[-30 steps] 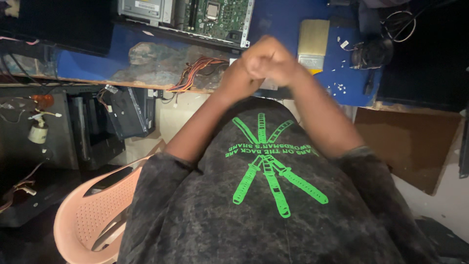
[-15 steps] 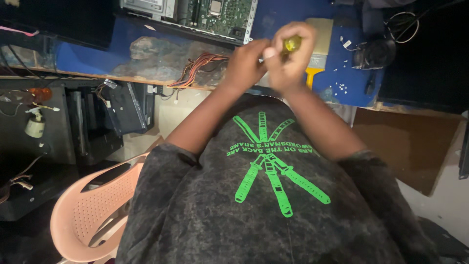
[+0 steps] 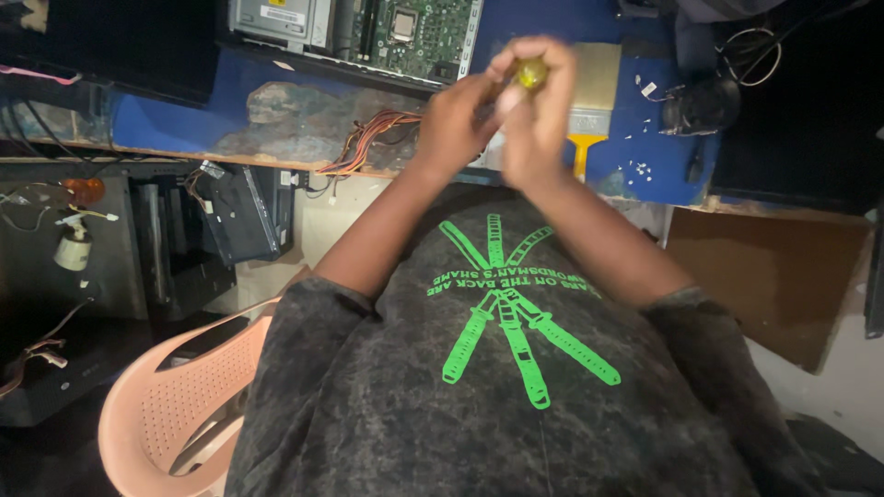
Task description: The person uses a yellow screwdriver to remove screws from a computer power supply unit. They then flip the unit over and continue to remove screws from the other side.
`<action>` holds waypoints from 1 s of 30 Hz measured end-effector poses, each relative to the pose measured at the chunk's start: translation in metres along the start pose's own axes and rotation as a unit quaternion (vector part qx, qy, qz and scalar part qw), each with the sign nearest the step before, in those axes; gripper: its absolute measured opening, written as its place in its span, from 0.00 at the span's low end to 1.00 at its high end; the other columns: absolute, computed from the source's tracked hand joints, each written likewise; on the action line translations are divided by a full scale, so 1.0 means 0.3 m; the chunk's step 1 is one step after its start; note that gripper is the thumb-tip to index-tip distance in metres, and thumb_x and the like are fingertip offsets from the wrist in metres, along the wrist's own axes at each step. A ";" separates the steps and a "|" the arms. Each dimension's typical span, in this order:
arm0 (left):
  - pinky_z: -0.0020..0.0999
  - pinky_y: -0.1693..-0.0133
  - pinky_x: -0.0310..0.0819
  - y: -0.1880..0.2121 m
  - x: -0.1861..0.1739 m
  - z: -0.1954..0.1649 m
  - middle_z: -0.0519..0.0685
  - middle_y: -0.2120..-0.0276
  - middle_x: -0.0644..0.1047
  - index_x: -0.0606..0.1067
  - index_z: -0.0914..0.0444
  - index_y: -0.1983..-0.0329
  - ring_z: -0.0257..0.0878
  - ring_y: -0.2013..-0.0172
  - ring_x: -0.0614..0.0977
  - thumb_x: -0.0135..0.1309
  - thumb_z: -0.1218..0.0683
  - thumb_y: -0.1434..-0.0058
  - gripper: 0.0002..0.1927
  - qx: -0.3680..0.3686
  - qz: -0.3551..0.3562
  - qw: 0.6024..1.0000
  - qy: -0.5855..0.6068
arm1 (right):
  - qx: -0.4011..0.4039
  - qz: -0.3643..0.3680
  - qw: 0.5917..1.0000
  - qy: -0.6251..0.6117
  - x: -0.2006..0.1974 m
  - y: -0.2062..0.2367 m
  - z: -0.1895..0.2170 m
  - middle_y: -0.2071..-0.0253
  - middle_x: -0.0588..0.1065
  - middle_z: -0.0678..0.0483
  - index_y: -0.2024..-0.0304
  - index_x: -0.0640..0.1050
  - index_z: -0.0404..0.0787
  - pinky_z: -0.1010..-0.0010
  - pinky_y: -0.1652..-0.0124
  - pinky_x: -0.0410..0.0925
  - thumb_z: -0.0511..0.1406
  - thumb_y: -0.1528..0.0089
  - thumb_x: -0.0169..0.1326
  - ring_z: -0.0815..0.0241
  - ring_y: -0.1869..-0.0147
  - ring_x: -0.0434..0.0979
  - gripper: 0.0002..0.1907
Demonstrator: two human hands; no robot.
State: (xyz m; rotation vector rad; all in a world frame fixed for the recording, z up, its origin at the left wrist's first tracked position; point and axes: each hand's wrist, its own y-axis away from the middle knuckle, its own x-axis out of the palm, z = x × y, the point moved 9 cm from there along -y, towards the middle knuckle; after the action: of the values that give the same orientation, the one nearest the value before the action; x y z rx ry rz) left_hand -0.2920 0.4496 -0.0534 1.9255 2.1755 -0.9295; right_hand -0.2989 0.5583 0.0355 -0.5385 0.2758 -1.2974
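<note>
Head view showed both your forearms raised over the blue table (image 3: 184, 120), meeting above its front edge. Your right hand (image 3: 539, 129) clenched a yellow-green tool handle (image 3: 530, 72) at its fingertips, and your left hand (image 3: 458, 124) pinched in beside it.

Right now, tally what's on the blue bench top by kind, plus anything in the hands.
Screwdriver, yellow-green handle, held in both hands: 1
Paintbrush: 1
Open computer case with green board: 1
Wire bundle: 1
Total: 4
</note>
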 end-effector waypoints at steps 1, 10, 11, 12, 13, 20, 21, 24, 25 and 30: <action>0.46 0.62 0.78 0.008 0.000 0.001 0.55 0.63 0.80 0.74 0.63 0.55 0.54 0.61 0.84 0.64 0.56 0.39 0.13 -0.013 0.013 1.000 -0.010 | -0.001 0.011 0.999 0.030 0.011 0.011 0.008 0.62 0.68 0.46 0.53 0.62 0.27 0.71 0.55 0.64 0.48 0.28 0.49 0.60 0.56 0.66 0.27; 0.48 0.61 0.76 0.022 0.036 -0.032 0.56 0.60 0.79 0.76 0.62 0.53 0.57 0.60 0.83 0.60 0.59 0.35 0.09 0.046 0.102 0.993 -0.025 | 0.161 0.229 0.947 -0.156 -0.011 -0.065 -0.136 0.73 0.70 0.56 0.72 0.71 0.42 0.75 0.66 0.62 0.50 0.26 0.43 0.67 0.68 0.70 0.26; 0.48 0.60 0.76 0.023 0.044 -0.015 0.55 0.60 0.80 0.76 0.62 0.53 0.57 0.59 0.83 0.60 0.59 0.33 0.07 0.024 0.111 0.993 -0.032 | 0.154 0.219 0.956 -0.121 -0.019 -0.066 -0.133 0.70 0.71 0.55 0.71 0.72 0.41 0.75 0.65 0.62 0.51 0.25 0.41 0.67 0.66 0.70 0.27; 0.48 0.61 0.77 0.019 0.036 -0.007 0.54 0.61 0.80 0.76 0.61 0.54 0.56 0.61 0.83 0.62 0.58 0.35 0.08 0.011 0.092 0.995 -0.028 | 0.146 0.209 0.963 -0.086 -0.023 -0.068 -0.126 0.67 0.73 0.54 0.69 0.73 0.40 0.75 0.63 0.63 0.51 0.24 0.39 0.67 0.64 0.71 0.28; 0.47 0.61 0.77 0.014 0.029 0.000 0.54 0.62 0.80 0.76 0.61 0.55 0.55 0.63 0.84 0.63 0.56 0.36 0.10 0.000 0.072 0.997 -0.024 | 0.144 0.162 0.973 -0.082 -0.036 -0.067 -0.119 0.65 0.73 0.53 0.64 0.72 0.38 0.74 0.62 0.64 0.51 0.24 0.41 0.66 0.64 0.72 0.26; 0.48 0.62 0.77 0.014 -0.006 -0.028 0.58 0.60 0.79 0.74 0.64 0.52 0.59 0.62 0.82 0.62 0.58 0.43 0.16 0.052 0.023 0.998 -0.025 | 0.053 0.106 0.993 0.006 -0.011 0.017 -0.039 0.56 0.68 0.51 0.52 0.69 0.32 0.72 0.56 0.64 0.52 0.25 0.50 0.63 0.57 0.66 0.26; 0.49 0.62 0.76 0.018 0.012 -0.020 0.57 0.61 0.79 0.74 0.64 0.54 0.59 0.61 0.82 0.61 0.58 0.41 0.13 0.041 0.053 0.997 -0.023 | 0.071 0.114 0.991 0.000 -0.020 0.014 -0.055 0.55 0.69 0.51 0.52 0.70 0.34 0.75 0.56 0.64 0.52 0.24 0.51 0.65 0.57 0.67 0.26; 0.49 0.62 0.76 0.031 0.050 -0.004 0.57 0.63 0.79 0.75 0.63 0.57 0.58 0.61 0.82 0.59 0.60 0.36 0.07 0.024 0.110 0.994 -0.008 | 0.178 0.119 0.971 -0.104 -0.035 0.006 -0.120 0.60 0.70 0.53 0.56 0.71 0.35 0.78 0.61 0.63 0.54 0.27 0.49 0.69 0.63 0.67 0.27; 0.49 0.62 0.76 0.034 0.049 -0.007 0.57 0.63 0.79 0.75 0.63 0.57 0.58 0.61 0.82 0.59 0.60 0.36 0.06 0.028 0.106 0.994 0.003 | 0.174 0.128 0.971 -0.107 -0.035 0.002 -0.113 0.61 0.71 0.52 0.56 0.72 0.35 0.77 0.60 0.64 0.55 0.27 0.48 0.69 0.63 0.69 0.27; 0.47 0.61 0.77 0.039 0.056 -0.006 0.56 0.63 0.80 0.76 0.64 0.61 0.55 0.62 0.83 0.64 0.54 0.34 0.10 0.014 0.116 0.993 -0.021 | 0.049 0.139 0.985 -0.092 -0.055 -0.028 -0.030 0.51 0.72 0.50 0.50 0.69 0.34 0.72 0.45 0.67 0.57 0.26 0.42 0.64 0.50 0.73 0.31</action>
State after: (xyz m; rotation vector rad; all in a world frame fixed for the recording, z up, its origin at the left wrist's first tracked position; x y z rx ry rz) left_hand -0.2841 0.4653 -0.0639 2.0946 1.8755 -0.9534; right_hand -0.3146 0.5706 0.0305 -0.5126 0.1268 -0.9785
